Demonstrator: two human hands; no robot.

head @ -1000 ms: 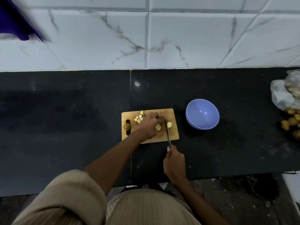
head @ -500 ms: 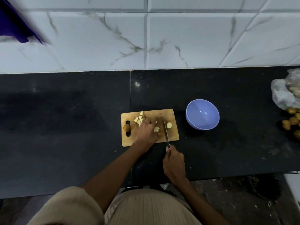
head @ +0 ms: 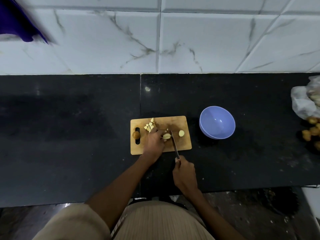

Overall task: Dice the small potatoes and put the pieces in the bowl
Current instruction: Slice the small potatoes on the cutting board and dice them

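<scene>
Mid-cut: left hand pins sliced potato half steady on cutting board; right hand grips knife. Diced pile waits, bowl close for transfer.

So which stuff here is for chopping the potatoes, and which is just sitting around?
For the job:
potato being cut
knife
cutting board
diced pieces
potato half
whole potato
blue bowl, nothing in it
loose potatoes
left hand
right hand

Just lying about:
plastic bag
purple cloth
</scene>
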